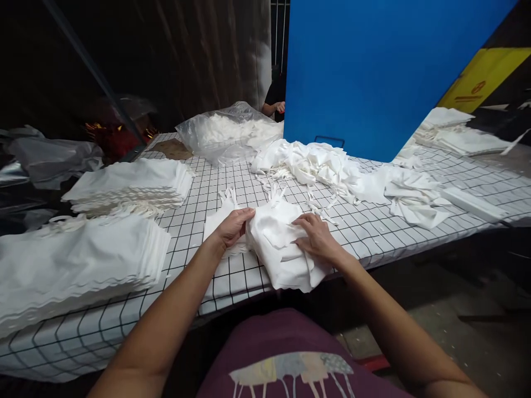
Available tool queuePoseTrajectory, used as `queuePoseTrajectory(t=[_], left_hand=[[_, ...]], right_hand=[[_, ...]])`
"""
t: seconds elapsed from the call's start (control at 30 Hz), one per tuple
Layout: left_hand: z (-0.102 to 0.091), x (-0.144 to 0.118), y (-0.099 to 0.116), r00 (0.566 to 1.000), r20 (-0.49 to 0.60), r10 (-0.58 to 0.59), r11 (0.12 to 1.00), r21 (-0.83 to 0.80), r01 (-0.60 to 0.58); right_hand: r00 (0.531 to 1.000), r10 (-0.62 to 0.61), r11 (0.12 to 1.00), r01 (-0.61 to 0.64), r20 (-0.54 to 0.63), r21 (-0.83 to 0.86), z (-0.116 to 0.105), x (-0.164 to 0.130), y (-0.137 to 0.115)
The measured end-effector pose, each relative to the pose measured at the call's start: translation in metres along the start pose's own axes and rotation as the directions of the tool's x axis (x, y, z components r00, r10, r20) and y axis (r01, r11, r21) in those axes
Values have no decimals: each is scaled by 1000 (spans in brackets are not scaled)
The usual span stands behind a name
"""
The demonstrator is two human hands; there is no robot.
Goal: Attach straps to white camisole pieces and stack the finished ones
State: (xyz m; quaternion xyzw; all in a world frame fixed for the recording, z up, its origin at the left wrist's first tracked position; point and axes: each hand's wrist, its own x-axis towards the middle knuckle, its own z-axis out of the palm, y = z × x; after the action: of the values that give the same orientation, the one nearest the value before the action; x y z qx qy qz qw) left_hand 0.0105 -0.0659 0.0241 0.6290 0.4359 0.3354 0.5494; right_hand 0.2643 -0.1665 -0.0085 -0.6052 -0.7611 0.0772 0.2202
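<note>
A small pile of white cloth pieces (282, 249) with string ties lies at the near edge of the table with the black-grid white cover (194, 226). My left hand (233, 225) grips the left edge of the top piece. My right hand (317, 236) rests flat on the pile's right side, fingers pressing the cloth down. A flatter white piece (218, 221) lies just left of the pile, partly under my left hand.
Two tall stacks of folded white cloth (78, 265) (133, 185) sit at left. A loose heap of white pieces (315, 163) lies behind, beside a clear plastic bag (224, 132) and a blue panel (373, 72). Another person's hand (280, 106) shows at the back.
</note>
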Motion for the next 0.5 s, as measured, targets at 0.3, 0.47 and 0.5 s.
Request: queuePoseTrajectory(t=[0.3, 0.47, 0.5], left_hand=[[60, -38, 4, 935, 242, 261, 484, 805, -343], [73, -22, -5, 961, 221, 165, 463, 843, -273], [73, -18, -5, 959, 234, 160, 471, 835, -283]], right_hand=[[979, 118, 990, -102, -168, 102, 19, -7, 6], [960, 119, 983, -78, -253, 166, 12, -24, -5], [962, 111, 981, -66, -251, 182, 10, -28, -8]])
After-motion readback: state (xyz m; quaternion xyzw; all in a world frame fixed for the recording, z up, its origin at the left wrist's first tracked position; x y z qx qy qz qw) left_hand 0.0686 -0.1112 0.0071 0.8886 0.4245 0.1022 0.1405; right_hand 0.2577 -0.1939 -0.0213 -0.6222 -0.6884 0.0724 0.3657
